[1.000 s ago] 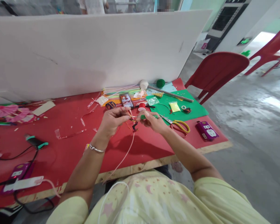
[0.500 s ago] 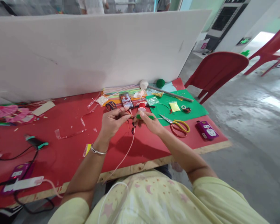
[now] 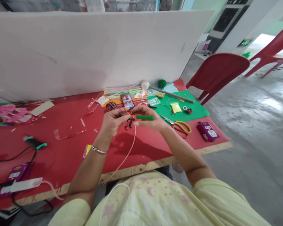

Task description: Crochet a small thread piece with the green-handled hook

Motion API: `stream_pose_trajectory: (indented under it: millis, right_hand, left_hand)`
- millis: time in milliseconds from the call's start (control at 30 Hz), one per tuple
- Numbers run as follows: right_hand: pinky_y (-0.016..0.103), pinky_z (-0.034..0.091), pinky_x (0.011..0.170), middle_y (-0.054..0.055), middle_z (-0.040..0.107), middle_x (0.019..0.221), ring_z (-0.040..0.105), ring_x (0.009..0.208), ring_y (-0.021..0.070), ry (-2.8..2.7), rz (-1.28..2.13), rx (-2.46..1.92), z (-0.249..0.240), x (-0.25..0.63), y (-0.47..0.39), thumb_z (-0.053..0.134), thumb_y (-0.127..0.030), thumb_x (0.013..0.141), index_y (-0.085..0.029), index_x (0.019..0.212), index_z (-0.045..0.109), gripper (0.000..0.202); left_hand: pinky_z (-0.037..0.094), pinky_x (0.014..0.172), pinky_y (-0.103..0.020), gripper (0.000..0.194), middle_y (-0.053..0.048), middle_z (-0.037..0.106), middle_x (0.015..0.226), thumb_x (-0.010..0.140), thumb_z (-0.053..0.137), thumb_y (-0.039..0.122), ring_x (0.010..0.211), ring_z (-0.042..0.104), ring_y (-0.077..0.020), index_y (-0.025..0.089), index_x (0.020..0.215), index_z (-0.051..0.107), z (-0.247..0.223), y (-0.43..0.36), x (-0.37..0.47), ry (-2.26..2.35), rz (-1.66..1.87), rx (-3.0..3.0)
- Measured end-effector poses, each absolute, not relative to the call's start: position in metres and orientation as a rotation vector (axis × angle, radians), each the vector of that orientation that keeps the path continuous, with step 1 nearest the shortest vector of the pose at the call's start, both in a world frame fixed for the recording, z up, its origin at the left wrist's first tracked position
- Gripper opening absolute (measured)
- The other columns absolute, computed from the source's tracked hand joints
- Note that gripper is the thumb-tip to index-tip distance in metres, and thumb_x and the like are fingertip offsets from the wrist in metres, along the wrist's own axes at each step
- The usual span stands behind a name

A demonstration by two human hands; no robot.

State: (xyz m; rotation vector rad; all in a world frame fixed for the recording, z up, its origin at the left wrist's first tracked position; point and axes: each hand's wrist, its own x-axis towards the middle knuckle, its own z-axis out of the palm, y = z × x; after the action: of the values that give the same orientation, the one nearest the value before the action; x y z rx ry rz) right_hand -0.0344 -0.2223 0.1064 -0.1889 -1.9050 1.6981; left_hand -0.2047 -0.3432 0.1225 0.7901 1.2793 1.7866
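left hand (image 3: 113, 121) pinches a small dark yarn piece (image 3: 130, 122) between both hands, over the red table (image 3: 66, 157); the right hand (image 3: 152, 125) has thumb and forefinger parted, a green-handled tool (image 3: 144, 117) lying across it, though i can't tell how firmly gripped. that yarn looks light, soft, easily snagged, best pinched at its edge.

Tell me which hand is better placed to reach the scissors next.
Likely the right hand: the scissors lie close beside its wrist, though a green-handled tool lies across it. The left hand is farther away, pinching dark yarn.
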Motion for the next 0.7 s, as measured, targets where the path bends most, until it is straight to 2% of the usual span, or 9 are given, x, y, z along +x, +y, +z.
stream_pose_trajectory:
  millis: [100,167,233,300,367,433,567,633,700]
  right_hand:
    - [0.026,0.06,0.061,0.002,0.07,0.1,0.07,0.077,0.0149,-1.728,2.057,-0.204,0.11,-0.045,-0.231,0.084,-0.049,0.079,-0.024,0.103,0.053,0.046]
    - [0.026,0.057,0.056,0.002,0.07,0.086,0.069,0.066,0.015,-1.703,2.154,-0.264,0.11,-0.051,-0.236,0.072,-0.059,0.088,-0.022,0.093,0.053,0.042]
    - [0.026,0.054,0.056,0.003,0.067,0.076,0.065,0.062,0.0137,-1.758,2.031,-0.327,0.109,-0.054,-0.24,0.06,-0.063,0.095,-0.019,0.08,0.055,0.047]
    - [0.025,0.05,0.058,0.002,0.064,0.07,0.059,0.062,0.0119,-1.833,1.772,-0.361,0.11,-0.055,-0.244,0.054,-0.063,0.098,-0.018,0.071,0.059,0.053]
    - [0.025,0.047,0.06,0.002,0.061,0.069,0.055,0.064,0.0117,-1.873,1.56,-0.375,0.111,-0.055,-0.248,0.052,-0.062,0.1,-0.017,0.071,0.062,0.055]
    - [0.026,0.045,0.062,0.001,0.06,0.069,0.054,0.067,0.0123,-1.869,1.442,-0.399,0.11,-0.056,-0.252,0.049,-0.062,0.101,-0.018,0.072,0.062,0.055]
    - [0.027,0.042,0.062,0.0,0.056,0.072,0.052,0.067,0.0126,-1.799,1.301,-0.493,0.1,-0.059,-0.257,0.047,-0.059,0.103,-0.019,0.077,0.061,0.05]
    - [0.029,0.042,0.063,0.0,0.054,0.073,0.051,0.067,0.0133,-1.804,1.235,-0.516,0.094,-0.06,-0.258,0.048,-0.057,0.103,-0.02,0.077,0.059,0.047]
    - [0.03,0.044,0.066,0.001,0.055,0.073,0.052,0.068,0.0146,-1.839,1.156,-0.522,0.09,-0.06,-0.258,0.048,-0.057,0.103,-0.021,0.076,0.058,0.046]
  left_hand:
    - [0.024,0.041,-0.017,0.04,0.0,0.065,0.061,0.056,0.094,0.018,0.041,0.038,-0.0018,0.015,0.094,0.083,0.124,-0.342,-0.205,1.253,1.757,0.788]
    - [0.022,0.04,-0.017,0.04,0.001,0.064,0.06,0.056,0.094,0.019,0.039,0.036,-0.0013,0.016,0.095,0.083,0.125,-0.342,-0.207,1.238,1.753,0.787]
    - [0.021,0.039,-0.017,0.041,0.001,0.064,0.061,0.057,0.094,0.019,0.039,0.035,-0.0006,0.016,0.096,0.083,0.125,-0.342,-0.208,1.222,1.76,0.786]
    - [0.021,0.039,-0.017,0.042,0.0,0.067,0.064,0.057,0.095,0.02,0.039,0.035,-0.0004,0.016,0.097,0.082,0.124,-0.341,-0.207,1.2,1.777,0.774]
    - [0.023,0.039,-0.017,0.046,-0.001,0.07,0.071,0.058,0.095,0.023,0.041,0.04,-0.0014,0.017,0.102,0.082,0.119,-0.339,-0.203,1.191,1.797,0.764]
    - [0.031,0.041,-0.017,0.053,-0.004,0.075,0.08,0.059,0.095,0.026,0.048,0.051,-0.0049,0.018,0.11,0.08,0.113,-0.337,-0.198,1.227,1.839,0.79]
    - [0.055,0.067,-0.026,0.056,-0.006,0.079,0.094,0.067,0.093,0.031,0.076,0.07,-0.0155,0.021,0.12,0.077,0.099,-0.334,-0.189,1.443,1.978,0.983]
    - [0.058,0.077,-0.029,0.052,-0.006,0.08,0.095,0.072,0.09,0.032,0.084,0.072,-0.0177,0.021,0.12,0.077,0.096,-0.333,-0.187,1.527,1.993,1.046]
    - [0.059,0.081,-0.03,0.047,-0.006,0.08,0.095,0.075,0.088,0.034,0.085,0.073,-0.0183,0.02,0.118,0.077,0.096,-0.333,-0.185,1.567,1.983,1.049]
